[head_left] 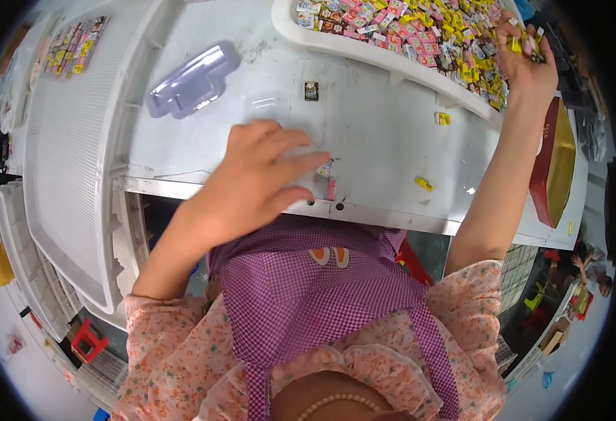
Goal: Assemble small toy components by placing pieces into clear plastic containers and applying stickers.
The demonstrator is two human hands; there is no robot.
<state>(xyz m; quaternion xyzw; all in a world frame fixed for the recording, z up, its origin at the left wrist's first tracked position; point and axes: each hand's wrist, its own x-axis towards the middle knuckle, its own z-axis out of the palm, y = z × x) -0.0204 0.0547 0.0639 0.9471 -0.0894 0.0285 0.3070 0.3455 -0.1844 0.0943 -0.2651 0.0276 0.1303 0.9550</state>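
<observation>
My left hand point(255, 168) hovers palm down above the table's front part, with fingers spread and nothing seen in them. By its fingertips lie a small white pack point(325, 167) and a small pink pack point(332, 189). My right hand point(530, 67) is raised palm up at the right end of a white tray point(353, 46), its fingers curled round several small yellow, black and pink packs point(525, 43). A heap of such packs point(420, 38) in pink, yellow, white and brown fills the tray. A clear plastic shell point(192, 81) rests left of my left hand.
Loose on the table are a black pack point(311, 91) and two yellow packs point(442, 118) point(423, 184). A red box with a gold inside point(557, 161) stands at the right edge. On the left, a white mesh tray point(69, 140) carries rows of packs point(76, 48).
</observation>
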